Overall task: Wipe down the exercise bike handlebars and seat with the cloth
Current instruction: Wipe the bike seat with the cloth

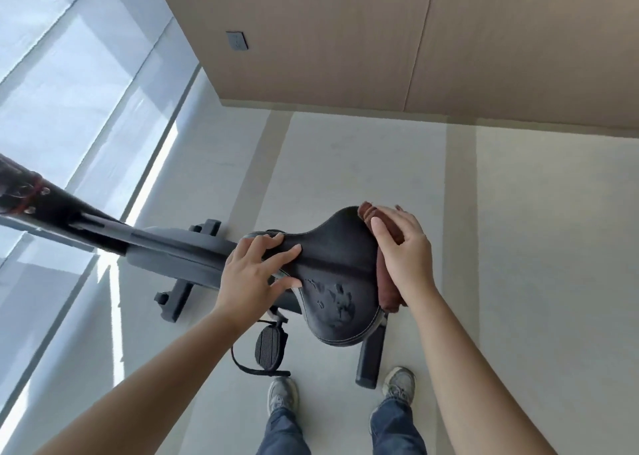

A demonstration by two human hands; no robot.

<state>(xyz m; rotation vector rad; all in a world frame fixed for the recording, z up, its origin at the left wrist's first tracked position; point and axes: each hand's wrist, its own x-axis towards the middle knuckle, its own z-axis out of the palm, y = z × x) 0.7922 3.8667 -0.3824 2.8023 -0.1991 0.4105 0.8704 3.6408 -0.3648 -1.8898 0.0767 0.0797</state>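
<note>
The black exercise bike seat (340, 275) is in the middle of the view, its wide rear end toward me, with worn patches on its surface. My left hand (254, 275) grips the narrow nose of the seat, fingers spread over its top. My right hand (403, 250) presses a folded brown cloth (387, 288) against the seat's right edge. The cloth sticks out above and below the hand. The black handlebar post (52, 205) runs out of view at the far left; the grips themselves are not visible.
The grey bike frame (179, 250) and its floor feet (174, 299) stand on pale floor. A pedal with strap (269, 345) hangs below the seat. My two shoes (397, 385) are close to the rear foot. A window is at left, a wood-panelled wall behind.
</note>
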